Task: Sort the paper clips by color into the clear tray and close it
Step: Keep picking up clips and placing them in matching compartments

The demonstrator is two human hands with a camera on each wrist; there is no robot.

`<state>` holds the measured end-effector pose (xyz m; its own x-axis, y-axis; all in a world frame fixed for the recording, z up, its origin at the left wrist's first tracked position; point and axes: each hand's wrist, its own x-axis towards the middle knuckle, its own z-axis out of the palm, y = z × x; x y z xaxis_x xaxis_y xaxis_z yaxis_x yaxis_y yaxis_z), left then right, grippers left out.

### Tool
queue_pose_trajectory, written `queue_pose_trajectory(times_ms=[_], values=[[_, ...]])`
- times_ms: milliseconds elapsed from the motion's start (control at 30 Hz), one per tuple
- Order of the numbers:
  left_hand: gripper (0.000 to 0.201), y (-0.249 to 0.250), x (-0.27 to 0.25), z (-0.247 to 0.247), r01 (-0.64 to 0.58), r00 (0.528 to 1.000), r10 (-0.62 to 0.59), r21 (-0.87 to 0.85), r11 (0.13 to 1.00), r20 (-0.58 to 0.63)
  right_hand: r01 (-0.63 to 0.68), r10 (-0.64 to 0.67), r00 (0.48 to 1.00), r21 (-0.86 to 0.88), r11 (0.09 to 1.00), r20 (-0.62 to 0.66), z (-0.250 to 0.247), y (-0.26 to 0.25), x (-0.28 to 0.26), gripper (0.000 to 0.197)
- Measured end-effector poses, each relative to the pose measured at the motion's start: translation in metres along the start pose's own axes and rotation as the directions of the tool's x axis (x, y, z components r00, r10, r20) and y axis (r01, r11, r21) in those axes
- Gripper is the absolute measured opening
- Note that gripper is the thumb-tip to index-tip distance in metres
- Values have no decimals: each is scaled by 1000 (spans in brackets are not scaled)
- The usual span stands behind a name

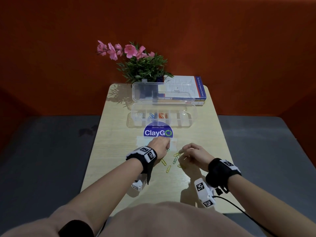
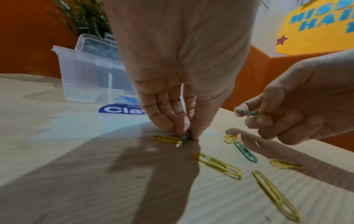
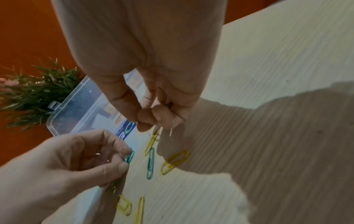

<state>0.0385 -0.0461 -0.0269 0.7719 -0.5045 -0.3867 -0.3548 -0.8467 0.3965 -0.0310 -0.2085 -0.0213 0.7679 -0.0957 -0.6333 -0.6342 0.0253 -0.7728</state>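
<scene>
The clear tray [image 1: 191,123] stands open at the far middle of the table, its lid [image 1: 136,91] upright behind it. Its left compartments hold white, blue [image 1: 153,115] and orange clips [image 1: 161,115]. My left hand [image 1: 166,148] pinches a green clip [image 2: 185,138] against the table, fingertips down. Close to its right, my right hand [image 1: 181,153] hovers with its fingers curled and pinches another green clip [image 2: 249,112]. Between and below the hands lie one loose green clip [image 1: 174,160] and several yellow clips [image 1: 168,169].
A round blue ClayGo sticker [image 1: 158,132] lies between the tray and my hands. A plant with pink flowers [image 1: 142,65] and stacked books [image 1: 188,88] stand behind the tray. The narrow wooden table [image 1: 119,159] drops off to a grey floor on both sides.
</scene>
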Motion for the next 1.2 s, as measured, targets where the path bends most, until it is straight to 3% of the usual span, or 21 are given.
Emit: queue_pose_trajectory(times_ms=[67, 167, 267, 333, 400, 467, 533, 600, 667, 767, 833, 1033, 1200], values=[[19, -1, 0, 0, 9, 1000, -9, -9, 1000, 16, -10, 11, 999, -7, 1000, 54, 4, -5, -2, 16], [19, -1, 0, 0, 18, 1000, -18, -8, 1000, 22, 64, -35, 995, -312, 948, 98, 11, -8, 0, 15], [18, 1, 1, -2, 36, 999, -35, -19, 999, 38, 184, -100, 981, -635, 750, 166, 18, -9, 3, 31], [18, 0, 1, -3, 32, 998, -31, -23, 999, 54, 230, -118, 972, -729, 645, 203, 20, -9, 4, 33], [18, -1, 1, -4, 21, 998, -19, -27, 999, 66, 246, -107, 966, -700, 671, 238, 18, -7, 7, 22], [17, -1, 0, -5, -2, 998, 3, -26, 1000, 66, 208, -68, 965, -580, 787, 254, 16, -6, 6, 3], [17, -2, 0, -6, -27, 998, 28, -20, 999, 63, 158, -39, 969, -486, 860, 245, 14, -7, 3, 14], [17, -1, -1, -6, -38, 997, 38, -12, 999, 63, 142, -25, 970, -482, 865, 240, 12, -6, 3, 25], [18, 0, -2, -6, -36, 997, 36, -6, 999, 65, 179, -60, 973, -565, 806, 223, 12, -7, 3, 28], [21, 2, -3, -7, -33, 996, 32, 5, 999, 88, 276, -143, 961, -793, 543, 236, 12, -7, 0, 12], [21, 2, -3, -7, -44, 994, 42, 8, 999, 101, 321, -187, 946, -846, 425, 265, 13, -5, -1, 16], [20, -2, -5, -7, -48, 994, 50, -17, 999, 95, 346, -248, 929, -884, 314, 276, 13, -4, 0, 7], [18, -8, -7, -11, -43, 998, 46, -67, 997, 49, 360, -231, 926, -884, 297, 299, 14, -8, -1, 14]])
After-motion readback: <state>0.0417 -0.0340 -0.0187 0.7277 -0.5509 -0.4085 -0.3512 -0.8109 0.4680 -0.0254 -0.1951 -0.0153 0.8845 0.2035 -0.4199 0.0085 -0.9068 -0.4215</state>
